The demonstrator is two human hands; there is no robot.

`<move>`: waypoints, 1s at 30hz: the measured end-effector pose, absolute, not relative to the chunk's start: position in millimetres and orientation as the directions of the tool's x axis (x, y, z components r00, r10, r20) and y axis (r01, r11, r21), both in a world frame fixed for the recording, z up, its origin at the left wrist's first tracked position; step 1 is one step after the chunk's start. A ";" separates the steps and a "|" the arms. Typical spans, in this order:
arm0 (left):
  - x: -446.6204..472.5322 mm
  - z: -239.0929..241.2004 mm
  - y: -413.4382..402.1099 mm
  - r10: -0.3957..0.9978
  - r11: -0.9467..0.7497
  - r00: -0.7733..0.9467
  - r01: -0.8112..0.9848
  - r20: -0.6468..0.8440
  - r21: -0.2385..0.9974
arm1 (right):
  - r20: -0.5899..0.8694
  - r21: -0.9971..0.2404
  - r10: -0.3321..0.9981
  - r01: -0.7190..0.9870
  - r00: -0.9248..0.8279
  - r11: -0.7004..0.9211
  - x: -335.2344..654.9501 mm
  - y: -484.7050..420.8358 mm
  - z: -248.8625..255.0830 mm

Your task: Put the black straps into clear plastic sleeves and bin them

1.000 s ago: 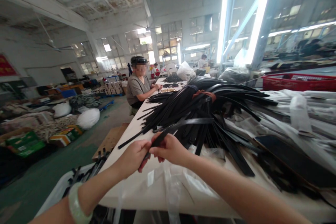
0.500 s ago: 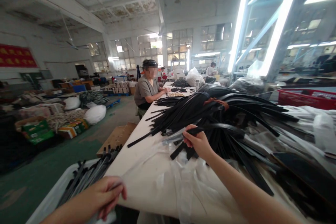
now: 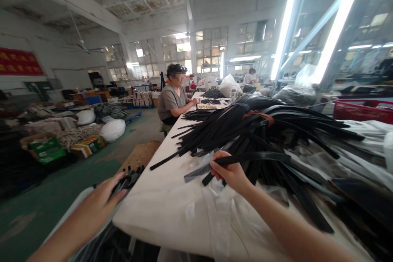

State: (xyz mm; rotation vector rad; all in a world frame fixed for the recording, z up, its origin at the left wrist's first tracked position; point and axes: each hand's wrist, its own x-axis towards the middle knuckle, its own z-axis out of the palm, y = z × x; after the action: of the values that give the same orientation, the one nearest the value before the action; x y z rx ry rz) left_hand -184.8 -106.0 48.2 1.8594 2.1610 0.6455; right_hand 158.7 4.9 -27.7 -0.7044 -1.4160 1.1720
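My right hand (image 3: 229, 170) is closed around a flat black strip (image 3: 260, 156) above the table. The strip's rear part arcs to the right, and a translucent plastic sleeve (image 3: 196, 171) sticks out beyond my fingers at its left end. My left hand (image 3: 102, 198) is past the table's left edge, over black strips (image 3: 130, 178) standing in a pale bin (image 3: 66, 208). Its thumb and fingers are apart, with strip ends showing between them; some fingertips are hidden. A big heap of black strips (image 3: 208, 131), bound with a brown tie (image 3: 259, 116), lies behind my right hand.
The white table (image 3: 147, 217) runs away from me, with crumpled clear plastic (image 3: 219, 217) near its front. A co-worker (image 3: 173, 98) sits at its far left side. A red crate (image 3: 362, 110) stands at right. Cardboard (image 3: 139, 157) and sacks (image 3: 113, 130) lie on the floor.
My left hand has moved left and up from beside the table's front corner to the strips in the bin, its fingers spreading. My right hand still grips the black strip; the sleeve now shows more clearly.
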 end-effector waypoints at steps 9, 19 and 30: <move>-32.8 11.0 -12.7 0.630 0.127 0.620 0.511 -0.467 0.850 | 0.333 -0.943 0.863 -0.107 -0.380 0.317 158.5 -0.5 -37.0; -82.5 30.8 4.8 0.831 -0.339 0.528 0.732 -0.177 0.590 | 0.207 -0.929 0.974 -0.292 0.096 0.227 167.6 22.9 -31.2; -93.2 20.7 7.4 0.920 -0.278 0.295 0.955 0.259 -0.101 | 0.381 -0.917 0.919 -0.173 -0.101 0.360 163.2 5.5 -25.1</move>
State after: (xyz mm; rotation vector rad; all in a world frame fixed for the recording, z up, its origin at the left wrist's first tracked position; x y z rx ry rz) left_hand -93.2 7.4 20.7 2.7090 2.0039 0.2547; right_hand 163.2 5.5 -25.1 -0.7511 -1.3484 1.0825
